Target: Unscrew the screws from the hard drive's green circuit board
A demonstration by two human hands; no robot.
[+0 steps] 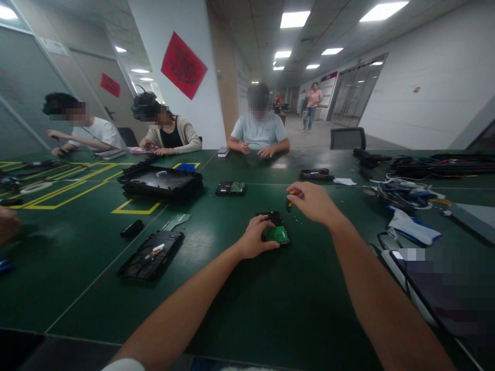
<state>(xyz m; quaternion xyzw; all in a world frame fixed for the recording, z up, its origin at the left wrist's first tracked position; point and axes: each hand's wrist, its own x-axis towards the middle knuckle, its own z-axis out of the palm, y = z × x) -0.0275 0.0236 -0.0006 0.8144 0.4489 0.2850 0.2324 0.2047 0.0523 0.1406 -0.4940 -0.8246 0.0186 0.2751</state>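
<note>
Green table (216, 314) below, I grip the drive (275, 218) with a half-curled left hand (256, 239); my right hand (311, 202) pinches a screwdriver (288, 204). Screws (297, 220) seem out, board (278, 235) still on.

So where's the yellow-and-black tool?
In the head view, the tool is in the right hand, right of centre, near the hard drive that the left hand holds.

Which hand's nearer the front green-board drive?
Left: the left hand touches the drive. The right hand is apart from it, above and to its right in the image, holding a small black-and-yellow tool.
</note>
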